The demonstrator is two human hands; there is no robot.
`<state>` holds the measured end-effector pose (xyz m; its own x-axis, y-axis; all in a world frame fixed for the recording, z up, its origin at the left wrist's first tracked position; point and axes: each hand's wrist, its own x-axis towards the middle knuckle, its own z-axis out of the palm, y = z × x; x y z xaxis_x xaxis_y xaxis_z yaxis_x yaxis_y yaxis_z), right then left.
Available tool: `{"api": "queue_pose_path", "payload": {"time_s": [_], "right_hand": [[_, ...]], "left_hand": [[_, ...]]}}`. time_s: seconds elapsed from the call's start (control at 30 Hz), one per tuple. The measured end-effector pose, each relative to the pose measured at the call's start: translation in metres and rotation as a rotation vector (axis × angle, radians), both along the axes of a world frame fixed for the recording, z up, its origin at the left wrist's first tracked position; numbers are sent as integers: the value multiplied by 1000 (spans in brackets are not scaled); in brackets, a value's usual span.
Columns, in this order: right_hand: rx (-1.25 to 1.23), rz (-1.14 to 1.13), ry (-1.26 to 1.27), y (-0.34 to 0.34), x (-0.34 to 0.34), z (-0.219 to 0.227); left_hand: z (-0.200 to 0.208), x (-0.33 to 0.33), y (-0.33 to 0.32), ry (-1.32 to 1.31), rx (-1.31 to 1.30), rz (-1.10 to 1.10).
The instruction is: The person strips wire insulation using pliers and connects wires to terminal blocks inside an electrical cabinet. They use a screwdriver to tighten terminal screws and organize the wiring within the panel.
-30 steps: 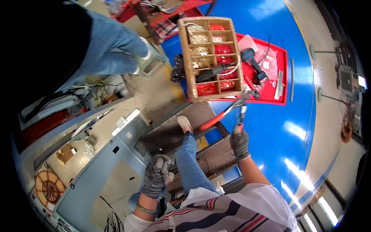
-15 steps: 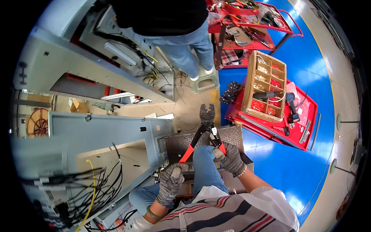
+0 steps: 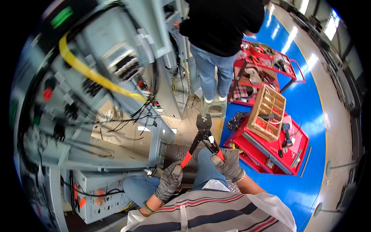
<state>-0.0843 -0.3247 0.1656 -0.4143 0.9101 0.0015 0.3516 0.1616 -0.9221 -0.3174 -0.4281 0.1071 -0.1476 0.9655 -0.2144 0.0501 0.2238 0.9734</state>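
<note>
A large crimping tool (image 3: 203, 129) with a dark toothed head and red-tipped handles stands spread in front of me, its jaws pointing away. My left hand (image 3: 170, 181), in a grey knit glove, is closed round the left red handle. Round the right handle my right hand (image 3: 228, 165) is closed, also gloved, with beads at the wrist. The handles are well apart, and I see nothing between the jaws. Below the tool lies my bent knee (image 3: 208, 164) in blue jeans.
An open grey cabinet with black cables and a yellow cable (image 3: 89, 71) fills the left. A person in black (image 3: 222, 27) stands ahead on a step stool (image 3: 214, 109). At right, a red cart (image 3: 251, 145) carries a compartment box (image 3: 278, 99) and a power drill (image 3: 286, 135).
The view has swung left and up, bringing more cabinet wiring into sight. Both hands keep hold of the crimping tool, its handles still spread. The other person now appears more upright and further right.
</note>
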Motion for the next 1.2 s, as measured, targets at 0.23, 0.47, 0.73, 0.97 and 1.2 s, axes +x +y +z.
{"api": "queue_pose_path", "payload": {"time_s": [0.23,0.47,0.73,0.97,1.2], "right_hand": [[-254,461,436,-21,-19,-23],[-303,613,381,-38,-77,30],[224,455,259,-28,-119,61],[185,549,119,-51,-156,53],[155,557,19,-68,-185,53]], "left_hand": [[29,-4,-38,-415,-43,-88],[55,9,-55,-1019,29,-107],[41,-46,-53,-1307,425,352],[70,-43,-57,-1371,540,371],[67,-48,-57,-1460,587,461]]}}
